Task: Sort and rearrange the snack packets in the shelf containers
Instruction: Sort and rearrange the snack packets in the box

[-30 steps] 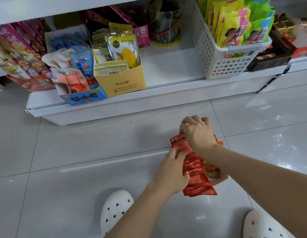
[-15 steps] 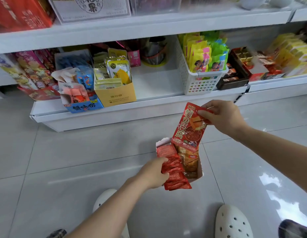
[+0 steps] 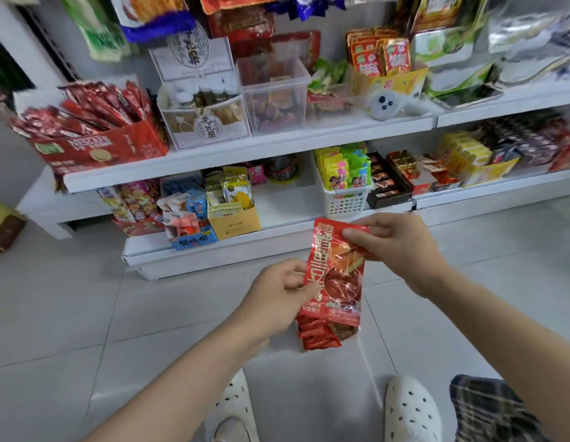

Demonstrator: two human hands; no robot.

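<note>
Head view: the right hand (image 3: 401, 250) pinches the top corner of a glossy red foil snack packet (image 3: 336, 275), which hangs down and to its left. The left hand (image 3: 277, 291) pinches the packet's lower left edge, thumb on its face. Directly beneath both hands, a small box of red packets (image 3: 318, 334) sits on the grey tiled floor (image 3: 117, 314).

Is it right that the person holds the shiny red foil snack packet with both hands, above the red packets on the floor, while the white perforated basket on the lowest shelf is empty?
Not quite. The head view shows the white perforated basket packed with yellow and green packets. The rest holds: left hand and right hand both pinch the shiny red foil snack packet above the red packets on the floor.
</note>
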